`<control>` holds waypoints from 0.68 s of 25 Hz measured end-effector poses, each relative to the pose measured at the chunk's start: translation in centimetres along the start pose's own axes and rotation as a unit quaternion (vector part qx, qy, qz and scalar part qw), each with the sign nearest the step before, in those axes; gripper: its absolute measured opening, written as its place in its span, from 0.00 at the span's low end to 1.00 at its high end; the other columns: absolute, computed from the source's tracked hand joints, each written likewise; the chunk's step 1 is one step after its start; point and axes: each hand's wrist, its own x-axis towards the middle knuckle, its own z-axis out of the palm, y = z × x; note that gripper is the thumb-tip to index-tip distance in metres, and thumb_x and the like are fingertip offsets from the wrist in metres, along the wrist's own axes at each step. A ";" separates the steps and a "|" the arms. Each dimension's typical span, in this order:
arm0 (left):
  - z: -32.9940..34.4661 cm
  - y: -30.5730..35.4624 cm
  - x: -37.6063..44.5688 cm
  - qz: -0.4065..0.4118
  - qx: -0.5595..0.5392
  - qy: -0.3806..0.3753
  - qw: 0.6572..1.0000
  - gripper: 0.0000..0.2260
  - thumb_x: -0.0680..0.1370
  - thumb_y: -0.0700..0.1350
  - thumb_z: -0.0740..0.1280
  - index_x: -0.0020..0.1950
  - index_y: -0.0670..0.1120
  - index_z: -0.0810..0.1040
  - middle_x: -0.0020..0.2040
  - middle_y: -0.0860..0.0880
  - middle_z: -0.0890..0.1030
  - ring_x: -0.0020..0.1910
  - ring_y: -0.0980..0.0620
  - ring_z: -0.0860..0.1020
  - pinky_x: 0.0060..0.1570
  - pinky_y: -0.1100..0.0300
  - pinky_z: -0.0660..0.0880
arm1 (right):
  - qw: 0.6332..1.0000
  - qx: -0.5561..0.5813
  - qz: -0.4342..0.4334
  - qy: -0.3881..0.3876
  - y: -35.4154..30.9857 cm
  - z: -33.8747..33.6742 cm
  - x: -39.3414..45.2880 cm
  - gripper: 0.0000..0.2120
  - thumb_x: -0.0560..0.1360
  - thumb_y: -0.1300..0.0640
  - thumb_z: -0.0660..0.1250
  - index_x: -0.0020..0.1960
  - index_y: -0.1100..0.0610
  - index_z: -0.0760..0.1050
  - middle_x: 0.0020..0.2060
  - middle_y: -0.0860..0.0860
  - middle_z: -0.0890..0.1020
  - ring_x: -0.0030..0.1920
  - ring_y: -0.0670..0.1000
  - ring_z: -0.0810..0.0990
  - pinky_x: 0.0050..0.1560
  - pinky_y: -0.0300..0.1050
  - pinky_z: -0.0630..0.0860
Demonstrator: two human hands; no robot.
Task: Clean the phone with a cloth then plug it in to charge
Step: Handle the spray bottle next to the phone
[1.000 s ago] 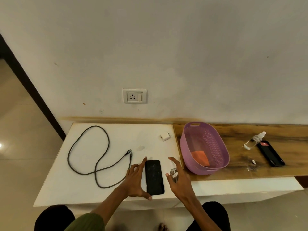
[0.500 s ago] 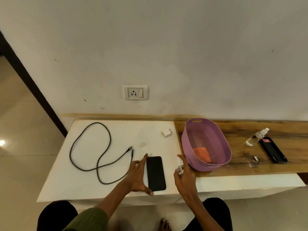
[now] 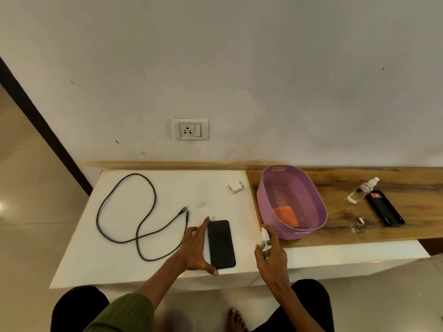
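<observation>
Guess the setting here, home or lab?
Probably a home room: a plain painted wall with a wall socket, a low white table beside a wooden shelf, and tiled floor.

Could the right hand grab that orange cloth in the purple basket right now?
Probably not yet: the right hand is gripping a small spray bottle. The cloth lies uncovered in the open basket just beyond it.

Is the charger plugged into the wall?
No. The white charger lies on the white table; the wall socket is empty.
</observation>
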 end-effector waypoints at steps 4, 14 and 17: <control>0.0 0.1 0.1 0.002 0.017 -0.002 1.000 0.70 0.53 0.73 0.76 0.76 0.56 0.29 0.81 0.52 0.42 0.78 0.40 0.51 0.77 0.40 0.54 | 0.998 0.049 -0.031 -0.003 -1.2 -0.2 -0.2 0.31 0.75 0.56 0.70 0.72 0.45 0.61 0.55 0.36 0.74 0.43 0.43 0.79 0.42 0.24 0.74; -4.3 0.7 2.6 0.005 -0.021 0.175 0.984 0.23 0.80 0.49 0.65 0.74 0.46 0.67 0.73 0.46 0.68 0.73 0.43 0.67 0.70 0.52 0.67 | 0.994 0.106 0.005 0.002 -2.5 0.9 0.7 0.26 0.75 0.48 0.67 0.70 0.42 0.61 0.55 0.34 0.73 0.50 0.44 0.78 0.49 0.31 0.74; -6.1 0.8 4.3 0.014 0.047 0.249 0.967 0.16 0.81 0.39 0.61 0.69 0.45 0.74 0.65 0.47 0.77 0.63 0.45 0.72 0.62 0.54 0.73 | 0.992 0.123 -0.015 0.000 -3.0 0.9 1.2 0.25 0.76 0.48 0.67 0.69 0.39 0.62 0.51 0.35 0.76 0.49 0.43 0.79 0.42 0.28 0.76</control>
